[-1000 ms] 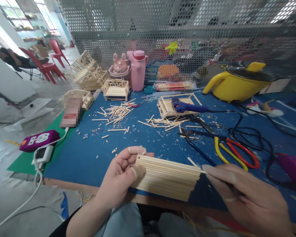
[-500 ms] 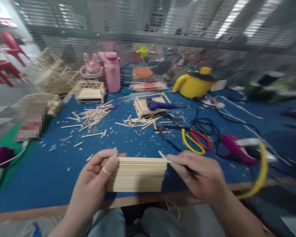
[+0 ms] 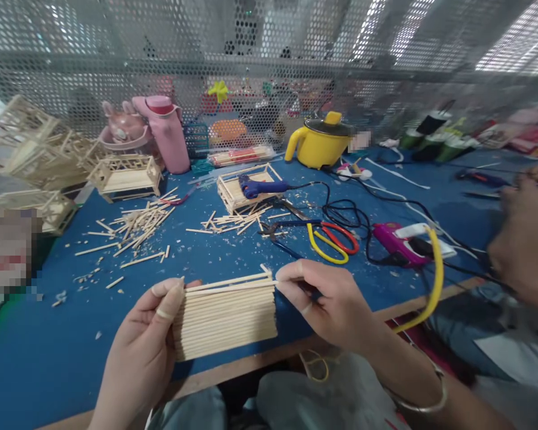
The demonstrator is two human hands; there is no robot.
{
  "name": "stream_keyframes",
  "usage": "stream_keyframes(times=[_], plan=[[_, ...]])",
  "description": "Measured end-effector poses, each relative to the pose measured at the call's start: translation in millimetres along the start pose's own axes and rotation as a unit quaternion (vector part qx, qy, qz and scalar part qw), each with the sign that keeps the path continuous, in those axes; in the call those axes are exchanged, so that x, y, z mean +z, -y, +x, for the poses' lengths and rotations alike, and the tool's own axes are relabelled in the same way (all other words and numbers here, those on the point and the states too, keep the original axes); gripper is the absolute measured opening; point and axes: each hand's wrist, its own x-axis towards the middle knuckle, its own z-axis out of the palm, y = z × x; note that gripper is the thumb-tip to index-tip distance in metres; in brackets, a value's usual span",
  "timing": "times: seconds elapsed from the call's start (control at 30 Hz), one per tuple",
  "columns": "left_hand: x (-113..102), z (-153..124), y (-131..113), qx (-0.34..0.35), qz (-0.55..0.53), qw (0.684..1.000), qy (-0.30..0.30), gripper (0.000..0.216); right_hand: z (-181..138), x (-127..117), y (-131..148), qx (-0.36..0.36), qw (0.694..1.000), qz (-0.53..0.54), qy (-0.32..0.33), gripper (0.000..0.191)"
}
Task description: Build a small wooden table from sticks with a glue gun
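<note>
Head view showed the left hand point(image 3: 147, 322) pinching the left end of a stick panel point(image 3: 226, 322) over the near edge of the worktop point(image 3: 49, 346), the right hand point(image 3: 327, 301) pinching a thin stick point(image 3: 251, 285) along the panel's far side. Toward the far edge, a blue tool point(image 3: 262, 187) rested on a wooden frame point(image 3: 225, 192).

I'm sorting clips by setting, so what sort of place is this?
Probably a small craft workshop: loose wooden sticks lie scattered on a blue worktop, a blue corded tool, seemingly a glue gun, rests on a stick-built frame, and a miniature wooden bench stands nearby.
</note>
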Motion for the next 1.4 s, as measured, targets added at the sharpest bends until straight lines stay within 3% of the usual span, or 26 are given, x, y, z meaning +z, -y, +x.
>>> stream_keyframes(times=[0.43, 0.6, 0.9, 1.03, 1.2, 1.4], plan=[[3.2, -0.8, -1.5, -0.024, -0.059, 0.998, 0.004, 0.024, 8.5, 3.7, -7.1, 0.019, 1.000, -0.014, 0.018, 0.016], [5.6, 1.0, -5.6, -0.029, -0.151, 0.988, 0.032, 0.019, 10.0, 3.7, -16.0, 0.061, 0.996, -0.063, 0.032, 0.014], [3.0, 2.7, -2.6, -0.021, -0.166, 0.984, 0.060, 0.016, 10.4, 3.5, -19.7, 0.061, 0.992, -0.096, 0.055, 0.014], [3.5, 3.3, -2.4, -0.028, -0.153, 0.987, 0.044, 0.019, 10.8, 3.3, -19.7, 0.037, 0.993, -0.105, 0.035, 0.009], [2.6, 0.5, -1.9, -0.047, -0.116, 0.992, -0.019, 0.028, 15.4, 5.3, -15.2, -0.001, 0.998, -0.057, 0.030, 0.010], [2.1, 0.8, -1.0, -0.052, -0.088, 0.994, -0.036, 0.033, 17.0, 8.8, -15.4, -0.011, 1.000, -0.008, 0.009, 0.011]])
